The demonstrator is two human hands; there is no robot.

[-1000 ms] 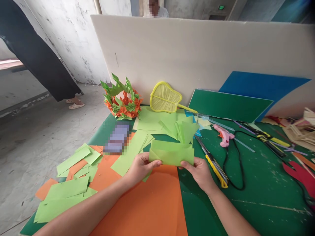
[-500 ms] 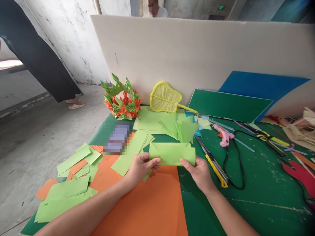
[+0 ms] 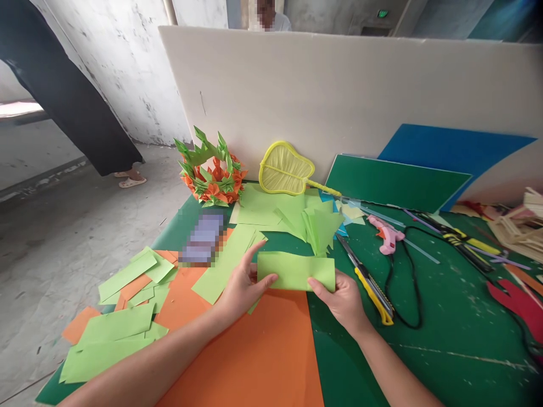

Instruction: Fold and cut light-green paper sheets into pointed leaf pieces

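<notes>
Green paper strip (image 3: pixel 296 271) is over the far edge of the orange sheet (image 3: pixel 254 350). Fingers of the left hand (image 3: pixel 242 284) and right hand (image 3: pixel 345 297) pinch its 2 ends, probably to keep it flat; 1 left finger sticks up.

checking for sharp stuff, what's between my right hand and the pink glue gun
In the head view, a yellow utility knife lies on the table between your right hand and the glue gun.
</notes>
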